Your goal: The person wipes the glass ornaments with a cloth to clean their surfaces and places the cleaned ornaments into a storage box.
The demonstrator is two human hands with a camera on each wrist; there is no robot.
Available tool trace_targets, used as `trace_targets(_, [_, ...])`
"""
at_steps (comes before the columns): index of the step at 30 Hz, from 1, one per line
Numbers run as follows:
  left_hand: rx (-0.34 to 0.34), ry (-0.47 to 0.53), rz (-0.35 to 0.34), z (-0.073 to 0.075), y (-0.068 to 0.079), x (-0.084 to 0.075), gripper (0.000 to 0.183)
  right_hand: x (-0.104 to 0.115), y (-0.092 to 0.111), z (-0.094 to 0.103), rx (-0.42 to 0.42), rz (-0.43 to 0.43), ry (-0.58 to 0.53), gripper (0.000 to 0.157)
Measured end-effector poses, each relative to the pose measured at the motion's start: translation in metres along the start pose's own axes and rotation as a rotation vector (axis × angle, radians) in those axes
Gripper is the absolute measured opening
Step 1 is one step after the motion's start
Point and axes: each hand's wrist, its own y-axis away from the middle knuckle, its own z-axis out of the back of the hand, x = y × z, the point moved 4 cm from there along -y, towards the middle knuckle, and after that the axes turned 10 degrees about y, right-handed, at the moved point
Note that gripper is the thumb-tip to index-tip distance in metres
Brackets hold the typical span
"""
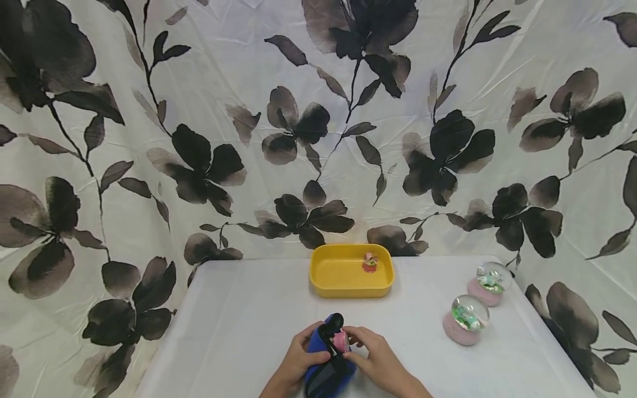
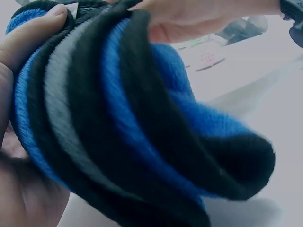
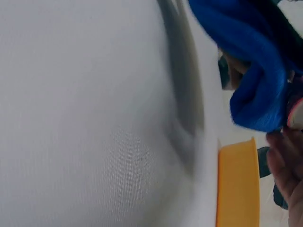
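A folded cloth (image 1: 318, 362), blue with black and grey, is gripped by my left hand (image 1: 301, 359), its thumb lying over the front. In the left wrist view the cloth (image 2: 94, 109) fans out in curved layers, blurred by motion. A small pink rounded object (image 1: 340, 341) sits against the cloth's upper part, partly covered. My right hand (image 1: 373, 354) pinches this object between thumb and fingers. The right wrist view catches the object's pale, pink-rimmed end (image 3: 297, 115) beside the blue cloth (image 3: 260, 90), just above the right fingers (image 3: 282, 172).
A yellow tray (image 1: 323, 284) at the table's back edge holds a small red-based figurine (image 1: 370, 262). To the right stand two snow globes on pink bases, the nearer one (image 1: 463, 329) and the farther one (image 1: 485, 296). A floral curtain (image 1: 388, 121) hangs behind the white table (image 1: 239, 309).
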Motion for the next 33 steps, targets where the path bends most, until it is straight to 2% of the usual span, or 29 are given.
trace_targets(3, [0.047, -0.017, 0.001, -0.005, -0.005, -0.001, 0.056, -0.006, 0.001, 0.003, 0.069, -0.089, -0.033, 0.041])
trace_targets(4, [0.058, -0.014, 0.005, -0.006, -0.003, 0.001, 0.055, -0.007, 0.004, 0.002, 0.086, -0.101, -0.053, 0.042])
trace_targets(8, [0.118, 0.044, -0.003, -0.006, 0.003, 0.009, 0.054, -0.004, 0.011, 0.002, 0.066, -0.02, -0.088, 0.05])
trace_targets(11, [0.144, 0.084, 0.0, -0.004, 0.004, 0.012, 0.054, -0.002, 0.013, 0.001, 0.041, 0.058, -0.046, 0.052])
trace_targets(14, [0.156, 0.06, 0.006, -0.002, 0.003, 0.011, 0.056, -0.004, 0.012, 0.001, 0.067, 0.016, 0.045, 0.045])
trace_targets(17, [0.147, 0.024, -0.006, -0.002, -0.003, 0.007, 0.058, -0.008, 0.005, 0.004, 0.097, -0.062, 0.136, 0.046])
trace_targets(19, [0.107, 0.001, -0.015, -0.002, -0.008, 0.003, 0.058, -0.009, -0.001, 0.007, 0.093, -0.086, 0.167, 0.046])
trace_targets(21, [0.06, -0.004, -0.004, -0.002, -0.01, -0.001, 0.059, -0.007, -0.004, 0.01, 0.066, -0.064, 0.152, 0.048])
trace_targets(23, [0.02, -0.005, 0.011, -0.002, -0.012, -0.003, 0.06, -0.004, -0.007, 0.014, 0.032, -0.007, 0.124, 0.051])
trace_targets(26, [0.01, 0.003, 0.02, -0.004, -0.013, -0.004, 0.064, 0.001, -0.007, 0.018, -0.01, 0.089, 0.066, 0.055])
trace_targets(29, [0.014, 0.001, 0.005, -0.003, -0.012, -0.002, 0.069, 0.003, -0.005, 0.016, -0.012, 0.13, 0.045, 0.047])
trace_targets(31, [0.007, -0.02, -0.006, -0.001, -0.01, 0.001, 0.069, 0.001, -0.004, 0.012, 0.019, 0.088, 0.016, 0.041])
trace_targets(33, [0.002, -0.036, -0.005, 0.001, -0.006, 0.004, 0.067, -0.001, -0.001, 0.008, 0.064, 0.012, -0.022, 0.037])
